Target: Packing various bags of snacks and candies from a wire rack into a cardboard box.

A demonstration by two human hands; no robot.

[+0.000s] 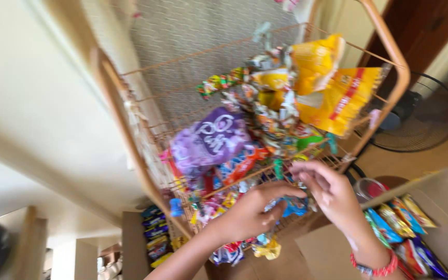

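A small blue-wrapped snack packet [292,206] hangs low on the copper wire rack [125,111], just between the two hands; the picture is blurred, so its long axis and the way it points cannot be told for certain. The left hand [252,210] comes up from below with its back to the camera, fingers curled in towards the packet, seemingly pinching it. The right hand [327,189] reaches in from the lower right, fingers bent and drawn together at the wire just above the packet; whether it grips anything cannot be told. A red beaded bracelet [377,268] circles its wrist. Higher on the rack hang a purple bag [208,139] and yellow bags [338,96], with many small coloured packets between. A cardboard box [442,197] of snack packets sits at the lower right, and a black fan [421,116] stands behind it.
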